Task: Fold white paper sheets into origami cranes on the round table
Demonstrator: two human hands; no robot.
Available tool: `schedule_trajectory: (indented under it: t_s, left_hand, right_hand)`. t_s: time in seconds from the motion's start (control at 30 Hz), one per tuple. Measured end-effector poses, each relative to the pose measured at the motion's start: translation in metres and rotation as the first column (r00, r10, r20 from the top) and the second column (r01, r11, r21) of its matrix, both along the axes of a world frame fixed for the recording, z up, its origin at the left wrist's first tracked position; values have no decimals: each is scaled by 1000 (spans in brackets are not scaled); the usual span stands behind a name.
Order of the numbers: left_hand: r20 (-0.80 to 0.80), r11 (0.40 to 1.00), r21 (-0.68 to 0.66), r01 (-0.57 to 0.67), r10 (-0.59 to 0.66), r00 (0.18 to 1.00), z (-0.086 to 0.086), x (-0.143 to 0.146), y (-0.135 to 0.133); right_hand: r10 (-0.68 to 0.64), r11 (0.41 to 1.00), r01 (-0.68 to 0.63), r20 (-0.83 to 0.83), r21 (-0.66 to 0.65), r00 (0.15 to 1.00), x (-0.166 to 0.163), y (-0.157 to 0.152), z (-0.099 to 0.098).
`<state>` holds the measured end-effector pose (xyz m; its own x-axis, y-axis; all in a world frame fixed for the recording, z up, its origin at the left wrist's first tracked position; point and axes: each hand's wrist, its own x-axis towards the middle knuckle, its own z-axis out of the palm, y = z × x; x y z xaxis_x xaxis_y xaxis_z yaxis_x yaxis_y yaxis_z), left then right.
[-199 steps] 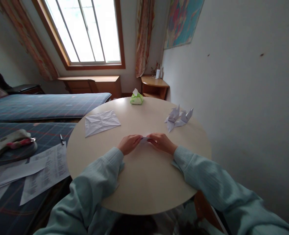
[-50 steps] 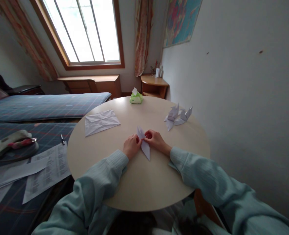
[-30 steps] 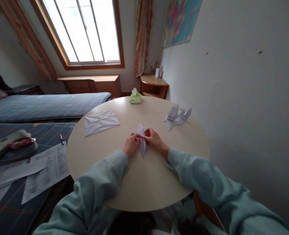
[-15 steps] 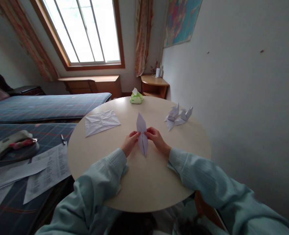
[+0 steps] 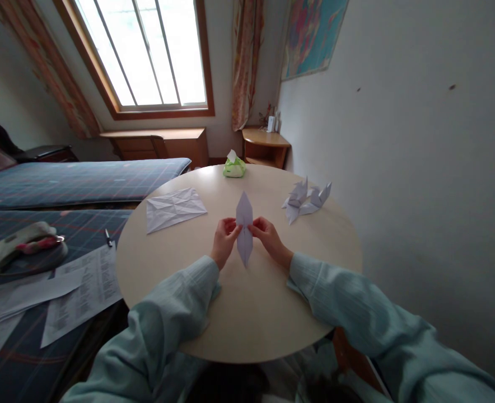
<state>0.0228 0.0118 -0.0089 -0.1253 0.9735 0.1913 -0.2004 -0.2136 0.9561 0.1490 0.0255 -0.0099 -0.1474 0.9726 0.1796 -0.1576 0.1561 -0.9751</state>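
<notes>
Both hands, left [image 5: 223,239] and right [image 5: 267,237], pinch the diamond fold [image 5: 244,228] at 9 and 3 o'clock; firm, even creasing suits it.

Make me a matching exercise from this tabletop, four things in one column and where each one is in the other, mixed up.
Things:
1. folded paper
2. creased sheet
3. tissue pack
4. finished paper figures

Places:
A. far edge of the round table
B. pinched between left hand and right hand
C. table's right side, near the wall
D. flat on the table's left side

Pairs: 1-B, 2-D, 3-A, 4-C
</notes>
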Motion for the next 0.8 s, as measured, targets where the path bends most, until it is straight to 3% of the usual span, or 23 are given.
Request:
schedule_trajectory:
  t_s: [0.13,0.23,0.4,0.6,0.8]
  left_hand:
    - [109,973,-138,188,-173,979,5,-2,-2]
    - [158,952,-190,239,-211,965,8,-5,-3]
    - [164,961,-148,233,-208,964,9,-6,-3]
    - [95,990,-89,106,-98,991,6,-6,-4]
    - [81,974,-136,181,-171,982,6,-7,-4]
  right_hand:
    - [16,1000,-16,-17,22,1000,1,-1,1]
    - [27,999,-26,-25,48,999,1,-2,3]
    - [60,998,-59,-38,31,997,1,-4,3]
    - [43,998,-46,-92,-31,995,2,-2,3]
    - [91,993,-100,-126,-67,988,5,-5,7]
